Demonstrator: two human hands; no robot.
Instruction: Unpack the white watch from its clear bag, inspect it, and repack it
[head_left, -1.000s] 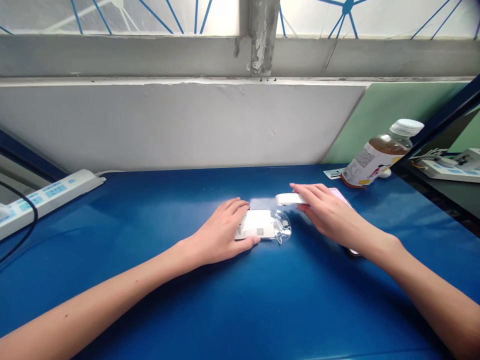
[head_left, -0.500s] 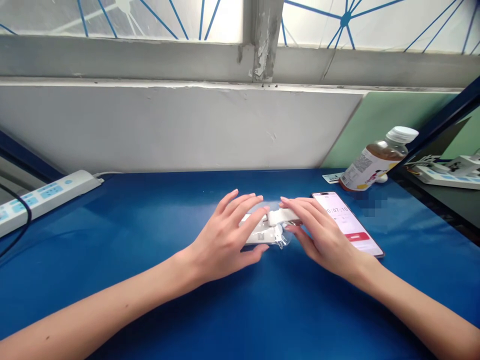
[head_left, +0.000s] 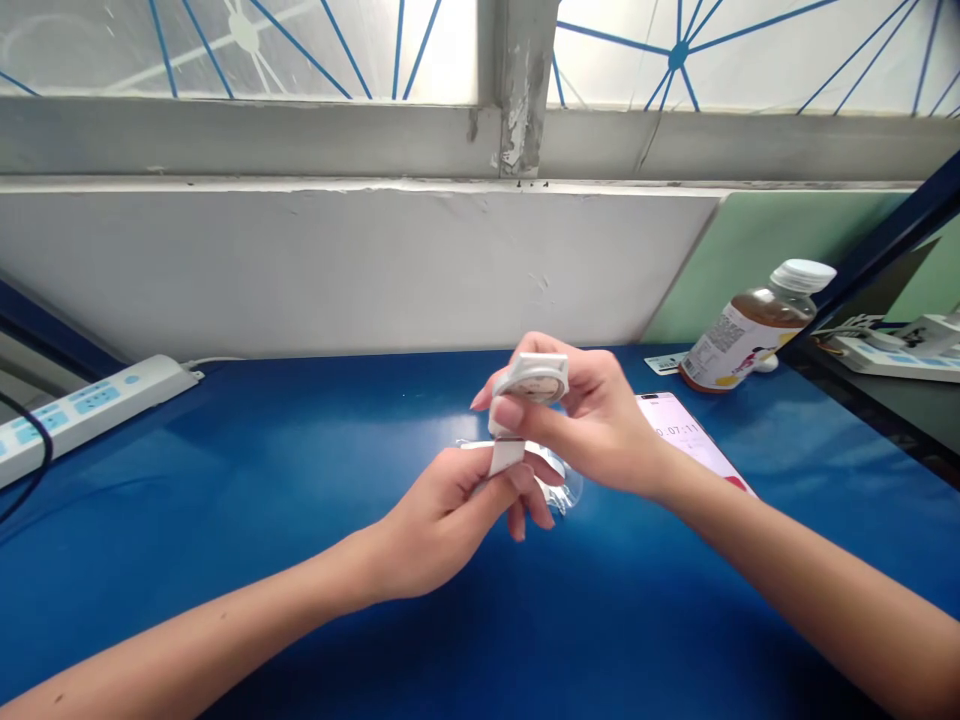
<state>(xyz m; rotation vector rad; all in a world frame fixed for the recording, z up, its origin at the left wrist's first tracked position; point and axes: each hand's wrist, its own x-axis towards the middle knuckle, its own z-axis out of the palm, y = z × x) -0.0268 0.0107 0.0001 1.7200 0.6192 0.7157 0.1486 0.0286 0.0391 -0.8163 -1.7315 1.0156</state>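
Above the middle of the blue table, both hands hold a white watch-like object [head_left: 531, 382] with a round, dial-like face and a white strap-like end. My right hand [head_left: 592, 415] pinches the round part between thumb and fingers. Lower down, my left hand [head_left: 442, 520] grips the strap-like end between its thumb and index finger. Clear plastic packaging [head_left: 570, 490] with white contents lies on the table behind my left fingers, which partly hide it. The exact kind of the white object is hard to make out.
A phone [head_left: 694, 435] showing a timer lies right of my right hand, partly covered by it. Behind it stands a drink bottle [head_left: 750, 325] beside a small card [head_left: 664, 364]. A power strip [head_left: 97, 405] sits at the left edge of the blue table [head_left: 300, 430].
My right hand has lifted the white watch-like object off the packaging and turned it upright. My left hand, spread over the packaging before, has closed on the object's lower end.
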